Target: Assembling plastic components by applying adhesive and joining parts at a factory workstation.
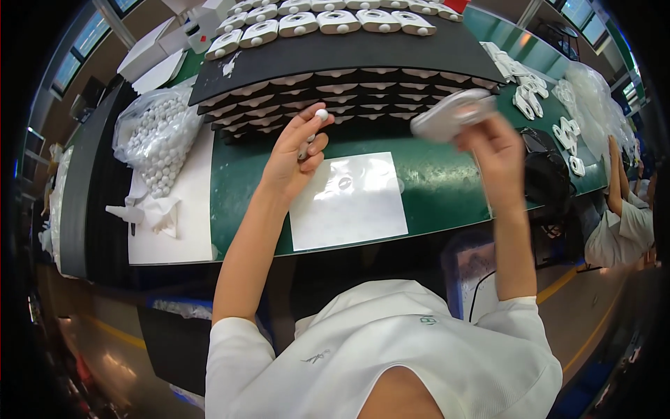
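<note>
A small white ball (321,114) is pinched at the fingertips of my left hand (285,162), which is raised in front of the stacked trays. Under the curled fingers of that hand sits a slim greyish thing (305,148), mostly hidden, whose kind I cannot make out. My right hand (499,157), blurred by motion, grips a white plastic housing (440,120) with a rounded end and an opening. This housing is held above the green tabletop (440,188). Between my forearms a glossy white sheet (349,209) lies flat on the table.
Black trays (349,52) stand stacked ahead, bearing rows of white housings (300,24) with balls. At left, a clear bag (157,129) spills white balls beside a small white bottle (125,213). Loose white parts (528,98), a black bag (548,167) and another person's arm (615,171) are at right.
</note>
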Demonstrator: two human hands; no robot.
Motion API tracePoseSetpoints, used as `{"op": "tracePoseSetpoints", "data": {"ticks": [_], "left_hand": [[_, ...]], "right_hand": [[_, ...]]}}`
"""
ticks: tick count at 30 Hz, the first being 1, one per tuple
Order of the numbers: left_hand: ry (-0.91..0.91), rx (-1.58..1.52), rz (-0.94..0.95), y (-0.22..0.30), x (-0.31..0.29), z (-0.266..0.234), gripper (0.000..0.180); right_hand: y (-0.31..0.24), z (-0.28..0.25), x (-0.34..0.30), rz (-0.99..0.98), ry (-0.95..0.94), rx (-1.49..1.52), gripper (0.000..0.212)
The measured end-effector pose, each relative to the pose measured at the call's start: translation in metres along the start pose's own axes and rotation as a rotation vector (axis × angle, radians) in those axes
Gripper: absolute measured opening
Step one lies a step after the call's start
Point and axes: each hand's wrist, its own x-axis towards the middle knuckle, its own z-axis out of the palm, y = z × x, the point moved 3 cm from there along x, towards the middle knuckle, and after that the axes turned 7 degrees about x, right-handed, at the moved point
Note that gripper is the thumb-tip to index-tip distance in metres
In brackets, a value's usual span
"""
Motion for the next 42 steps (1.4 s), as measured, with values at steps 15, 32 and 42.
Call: {"op": "tracePoseSetpoints", "data": {"ticks": [15, 32, 42], "left_hand": [[-0.004, -0.022, 0.009, -0.001, 0.002, 0.0, 0.021], [-0.023, 0.021, -0.004, 0.0, 0.001, 0.004, 0.027], [-0.085, 0.375, -0.062, -0.004, -0.007, 0.016, 0.026]], "right_hand": [[0.075, 0.093, -0.032, 0.239, -0.279, -0.069, 0.012], [0.071, 0.095, -0.032, 0.031, -0.327, -0.259, 0.01], [0.081, 0.075, -0.024, 0.556, -0.157, 0.892, 0.019]]}}
